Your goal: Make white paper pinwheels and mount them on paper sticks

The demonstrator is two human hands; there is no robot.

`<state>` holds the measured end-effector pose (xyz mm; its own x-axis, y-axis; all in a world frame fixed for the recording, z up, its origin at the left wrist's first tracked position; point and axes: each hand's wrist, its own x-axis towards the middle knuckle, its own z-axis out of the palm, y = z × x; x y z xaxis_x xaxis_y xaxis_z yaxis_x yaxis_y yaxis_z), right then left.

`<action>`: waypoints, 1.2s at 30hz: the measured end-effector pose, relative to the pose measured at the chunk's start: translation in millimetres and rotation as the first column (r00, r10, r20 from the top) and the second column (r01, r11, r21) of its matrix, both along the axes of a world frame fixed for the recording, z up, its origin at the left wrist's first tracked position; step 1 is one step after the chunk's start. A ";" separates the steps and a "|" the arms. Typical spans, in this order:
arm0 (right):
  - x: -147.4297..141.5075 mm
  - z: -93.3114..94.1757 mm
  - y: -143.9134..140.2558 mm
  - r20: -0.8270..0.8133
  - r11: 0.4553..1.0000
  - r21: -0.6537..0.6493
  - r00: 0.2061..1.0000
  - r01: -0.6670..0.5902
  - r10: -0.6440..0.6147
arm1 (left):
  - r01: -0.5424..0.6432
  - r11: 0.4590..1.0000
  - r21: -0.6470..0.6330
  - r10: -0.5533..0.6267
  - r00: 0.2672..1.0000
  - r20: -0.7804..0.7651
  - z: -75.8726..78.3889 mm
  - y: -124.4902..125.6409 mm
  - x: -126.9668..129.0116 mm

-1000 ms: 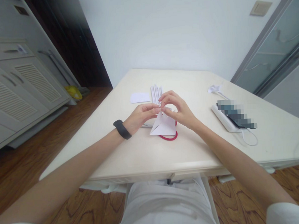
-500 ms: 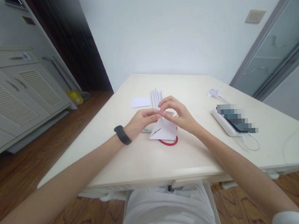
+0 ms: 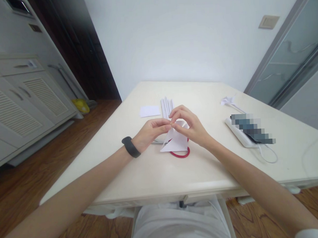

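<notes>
Between my two hands hangs a white sheet of paper (image 3: 177,142), cut and folded into pointed flaps. My left hand (image 3: 154,131), with a black band on the wrist, pinches the paper at its upper middle. Thumb and forefinger of my right hand (image 3: 189,124) close on the same spot from the right, and the fingertips of both hands meet there. Under the paper lies a pair of scissors; one red handle loop (image 3: 181,156) shows below the sheet and part of the metal blade (image 3: 157,142) shows to the left. The rest is hidden.
Behind my hands, several white paper rods (image 3: 167,106) lie side by side, with a flat white paper piece (image 3: 150,111) to their left. At right are a paper pinwheel-like shape on a stick (image 3: 228,101) and a white box (image 3: 237,133) under a blurred dark device, with a cable.
Both hands keep their pinch at the paper's middle. The paper's lower left flap has shifted slightly, uncovering a bit more of the scissors. The whole view has tilted a little.
</notes>
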<state>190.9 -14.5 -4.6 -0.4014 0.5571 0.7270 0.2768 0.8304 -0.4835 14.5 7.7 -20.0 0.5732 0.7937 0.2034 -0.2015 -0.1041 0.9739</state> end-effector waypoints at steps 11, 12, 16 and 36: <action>-0.6 -0.8 0.7 -0.009 1.000 0.011 1.000 0.004 -0.004 | 0.004 1.000 0.021 -0.004 1.000 0.000 -0.9 0.7 -1.1; -1.0 -0.8 0.5 -0.010 1.000 0.015 1.000 0.006 -0.006 | 0.002 1.000 0.026 -0.002 1.000 -0.004 -0.9 0.9 -1.2; -2.1 -0.5 0.0 -0.009 1.000 0.017 1.000 0.004 -0.003 | -0.008 0.998 0.055 0.009 1.000 -0.009 -1.3 1.9 -1.9; -4.2 1.1 -2.6 -0.034 0.998 -0.050 0.999 -0.028 0.027 | -0.135 0.989 0.068 0.134 0.991 0.020 -0.3 1.4 -0.7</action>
